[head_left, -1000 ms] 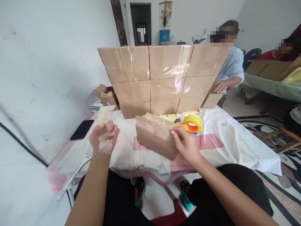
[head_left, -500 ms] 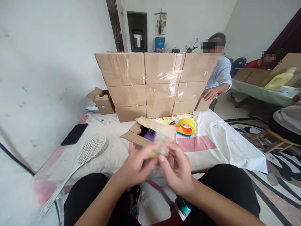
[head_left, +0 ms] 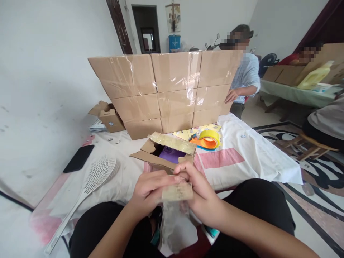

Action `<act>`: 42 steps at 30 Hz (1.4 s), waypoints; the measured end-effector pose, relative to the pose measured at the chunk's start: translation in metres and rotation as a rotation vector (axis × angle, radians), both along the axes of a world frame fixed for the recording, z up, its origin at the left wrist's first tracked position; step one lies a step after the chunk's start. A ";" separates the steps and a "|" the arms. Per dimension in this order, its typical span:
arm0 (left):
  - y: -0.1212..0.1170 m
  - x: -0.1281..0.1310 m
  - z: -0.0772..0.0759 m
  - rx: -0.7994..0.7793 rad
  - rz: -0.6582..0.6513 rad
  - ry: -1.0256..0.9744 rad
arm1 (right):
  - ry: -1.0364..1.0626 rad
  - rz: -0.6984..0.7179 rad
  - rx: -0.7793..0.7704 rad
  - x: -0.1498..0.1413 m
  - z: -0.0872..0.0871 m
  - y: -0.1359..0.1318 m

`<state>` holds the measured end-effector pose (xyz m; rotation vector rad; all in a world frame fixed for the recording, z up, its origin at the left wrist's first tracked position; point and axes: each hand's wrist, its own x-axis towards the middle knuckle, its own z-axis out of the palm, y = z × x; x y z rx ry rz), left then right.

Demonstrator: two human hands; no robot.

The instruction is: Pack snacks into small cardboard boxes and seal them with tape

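Observation:
Low in front of the table edge, my left hand (head_left: pixel 150 191) and my right hand (head_left: pixel 200 191) come together, fingers closed on a strip of clear packing tape (head_left: pixel 172 222). A piece of tan cardboard (head_left: pixel 177 192) is stuck to the tape between my hands, and the rest dangles below. Whether that piece is joined to the box is hidden. Just beyond my fingers sits an opened cardboard box (head_left: pixel 153 164) with torn, taped flaps raised. Something purple (head_left: pixel 172 154) shows inside it.
A stack of taped cartons (head_left: pixel 174 93) stands across the table, with a person's hand (head_left: pixel 232 95) at its right side. An orange tape dispenser (head_left: pixel 209 139) lies behind the box. To the left are a white fly swatter (head_left: pixel 98 172), a black phone (head_left: pixel 79 158) and a small open carton (head_left: pixel 111 120).
My hands have moved slightly down from the box, and the tape now hangs below them. More of the purple thing shows. The other person's hand has shifted up along the stack.

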<state>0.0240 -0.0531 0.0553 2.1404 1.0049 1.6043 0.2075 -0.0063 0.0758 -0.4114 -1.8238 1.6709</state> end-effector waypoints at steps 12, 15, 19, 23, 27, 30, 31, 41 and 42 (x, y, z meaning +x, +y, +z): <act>-0.003 0.009 0.003 -0.315 0.144 -0.210 | -0.142 -0.048 0.191 0.006 0.006 0.016; -0.004 0.012 0.001 -0.265 0.179 -0.221 | -0.162 0.037 0.075 0.011 0.015 0.021; -0.003 0.009 0.001 -0.233 0.329 -0.215 | -0.177 0.181 -0.111 0.017 0.022 0.025; 0.001 0.005 0.002 -0.217 0.517 -0.335 | -0.175 0.174 -0.167 0.014 0.018 0.024; 0.000 0.000 0.004 -0.180 0.432 -0.217 | -0.200 0.012 -0.124 0.003 0.009 0.018; -0.001 -0.002 0.007 -0.128 0.365 -0.056 | -0.245 -0.056 -0.027 -0.001 0.007 0.016; -0.001 -0.002 0.008 -0.116 0.383 -0.021 | -0.250 -0.058 -0.009 0.000 0.008 0.015; -0.001 -0.009 0.017 0.157 0.204 0.313 | -0.167 -0.009 -0.107 0.003 0.015 0.012; -0.002 -0.009 0.019 0.121 0.185 0.314 | -0.173 -0.031 -0.083 0.002 0.015 0.012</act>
